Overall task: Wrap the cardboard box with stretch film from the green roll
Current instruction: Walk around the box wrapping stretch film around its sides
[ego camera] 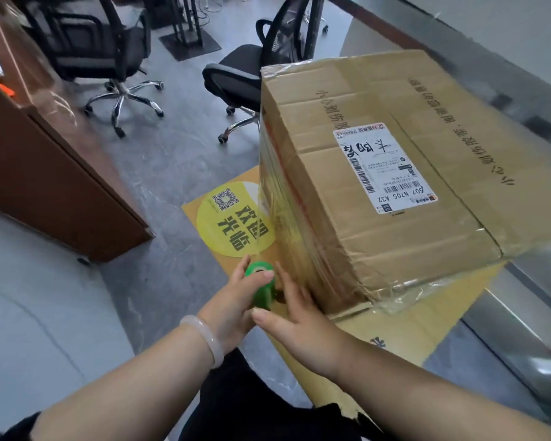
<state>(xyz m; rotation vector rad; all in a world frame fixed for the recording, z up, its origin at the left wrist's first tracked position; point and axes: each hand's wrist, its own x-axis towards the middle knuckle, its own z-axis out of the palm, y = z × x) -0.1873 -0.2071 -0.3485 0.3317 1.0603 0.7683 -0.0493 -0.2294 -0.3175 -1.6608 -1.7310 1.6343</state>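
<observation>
My left hand [233, 302] grips the upright green roll [261, 281], lower centre; right hand [295, 319] flat alongside; cardboard box [379, 243] just upper right.

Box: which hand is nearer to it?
Right. The right hand is at the box's film-covered side, by its lower corner; the left hand sits further left, gripping the roll.

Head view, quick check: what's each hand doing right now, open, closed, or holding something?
Left hand: grips the green roll, fingers curled round it.
Right hand: open, fingers straight, between the roll and the cardboard box's film-covered side.
</observation>
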